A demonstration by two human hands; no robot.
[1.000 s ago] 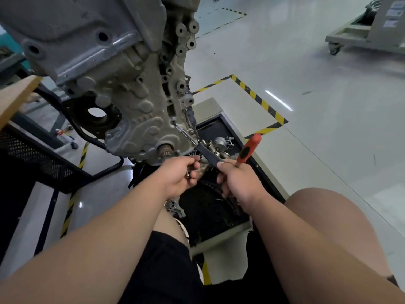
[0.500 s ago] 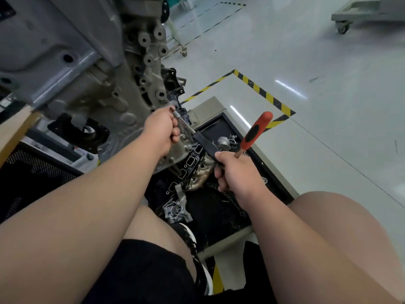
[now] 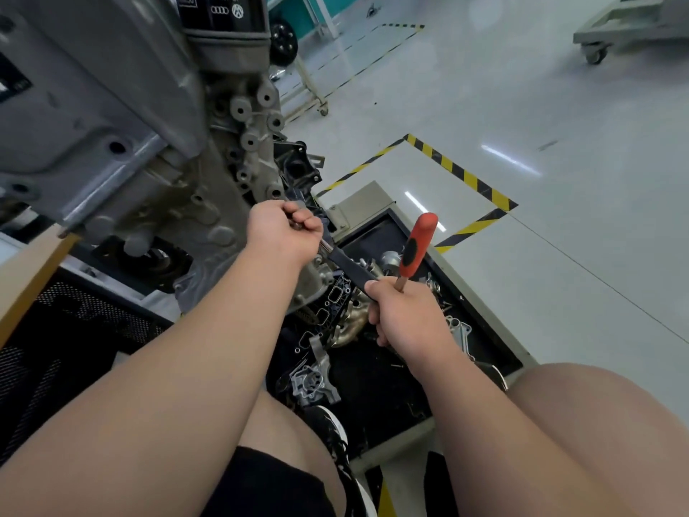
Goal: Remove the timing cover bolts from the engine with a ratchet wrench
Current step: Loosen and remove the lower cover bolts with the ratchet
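Note:
The grey engine (image 3: 123, 143) hangs at upper left, its ribbed timing cover (image 3: 223, 203) facing me. My left hand (image 3: 283, 233) is closed around the head end of the ratchet wrench (image 3: 348, 264) against the cover's right edge; the socket and the bolt are hidden under its fingers. My right hand (image 3: 402, 315) grips the wrench's dark handle lower right. The same hand also holds a red-and-black handled tool (image 3: 415, 248) that sticks up from the fist.
A black parts tray (image 3: 496, 352) on the floor below the engine holds several loose metal parts and a gasket. Yellow-black tape (image 3: 462, 177) marks the floor. A mesh rack (image 3: 56, 341) stands left, a wheeled cart (image 3: 596, 35) far right. My knees frame the bottom.
My left hand rose from below the crank hub up to the wrench head at the cover's right edge. The view tilted up and moved closer to the engine. The right hand kept its grip.

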